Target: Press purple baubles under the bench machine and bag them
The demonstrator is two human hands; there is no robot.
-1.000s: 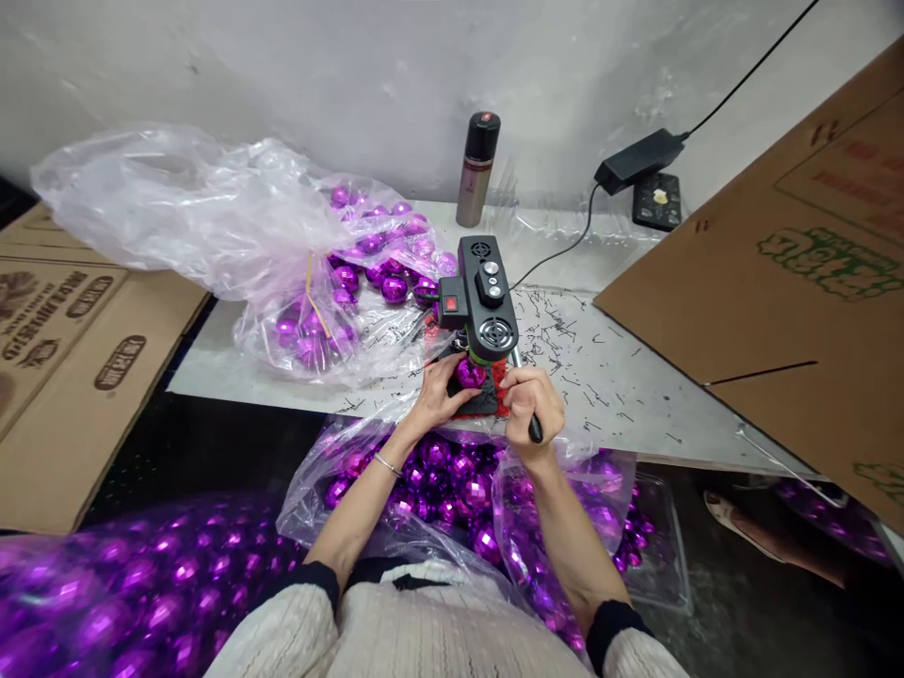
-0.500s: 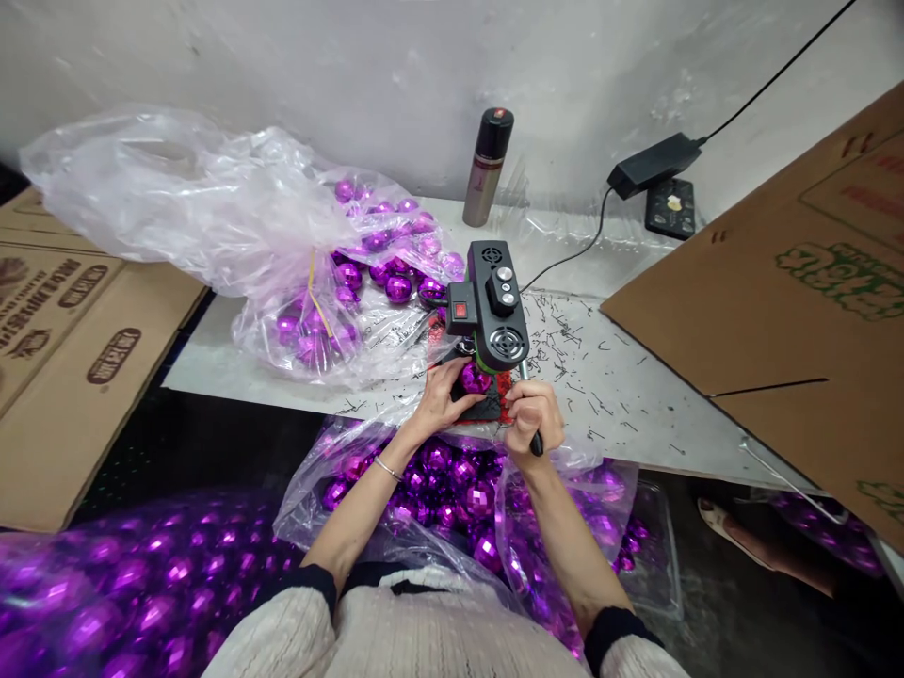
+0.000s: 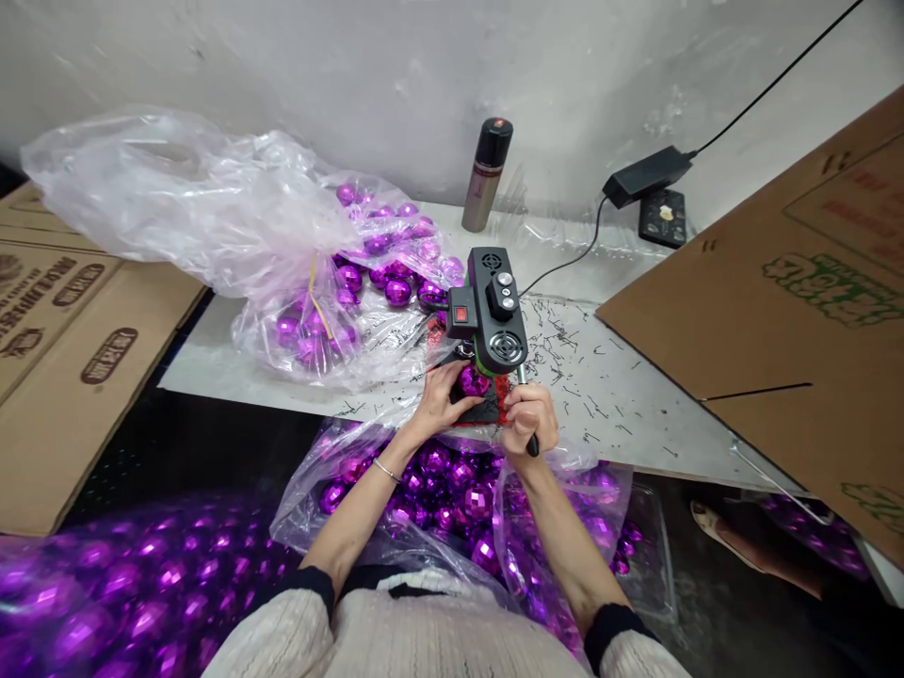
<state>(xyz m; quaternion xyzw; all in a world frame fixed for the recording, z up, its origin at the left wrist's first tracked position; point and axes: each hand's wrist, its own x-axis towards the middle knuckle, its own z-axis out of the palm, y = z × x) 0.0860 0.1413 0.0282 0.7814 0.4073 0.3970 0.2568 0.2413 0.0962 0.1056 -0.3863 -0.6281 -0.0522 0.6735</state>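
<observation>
Under the head of a small black press machine (image 3: 496, 311), a shiny purple faceted ball (image 3: 474, 380) rests over the black base. My left hand (image 3: 439, 400) grips this ball from its left side, thumb in front and fingers behind. My right hand (image 3: 529, 419) is wrapped around the lever handle (image 3: 532, 445) at the machine's right, its black end poking out below the fist. The ball's underside and part of its top are hidden by the fingers and the machine head. Red material (image 3: 502, 395) shows around the base.
A clear plastic bag (image 3: 297, 217) with purple balls lies left on the white table (image 3: 218, 363). A spray can (image 3: 487, 174) and black power adapter (image 3: 648, 176) stand behind. Cardboard boxes (image 3: 777, 311) flank both sides. More purple balls (image 3: 452, 490) fill a bag at my lap. Dark slivers litter the tabletop.
The view has shifted very slightly. Both hands keep the same holds on the ball and the lever handle, with no clear movement of either.
</observation>
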